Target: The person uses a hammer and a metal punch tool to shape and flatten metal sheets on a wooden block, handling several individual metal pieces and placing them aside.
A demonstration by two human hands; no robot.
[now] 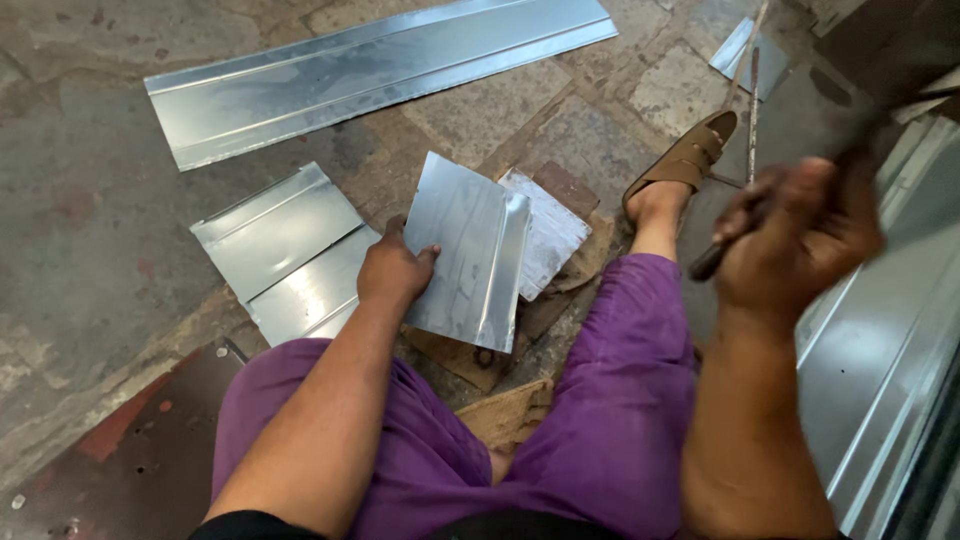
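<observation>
My left hand (pixel 393 270) grips the near left edge of a shiny folded metal sheet (pixel 470 250) that rests on the ground between my knees. A smaller pale sheet piece (pixel 548 232) lies under its right side. My right hand (pixel 795 240) is raised at the right, blurred, and closed around a dark tool handle (pixel 708 262) whose upper end blurs toward the top right. My purple-clad legs (pixel 600 420) frame the sheet, and my sandalled foot (pixel 685 160) points away.
A long ribbed metal strip (pixel 380 70) lies across the top. Two shorter ribbed sheets (pixel 285 255) sit to the left. More metal profiles (pixel 880 340) run along the right edge. Sacking (pixel 510 410) and a reddish board (pixel 150 450) lie near my legs. Stone floor all around.
</observation>
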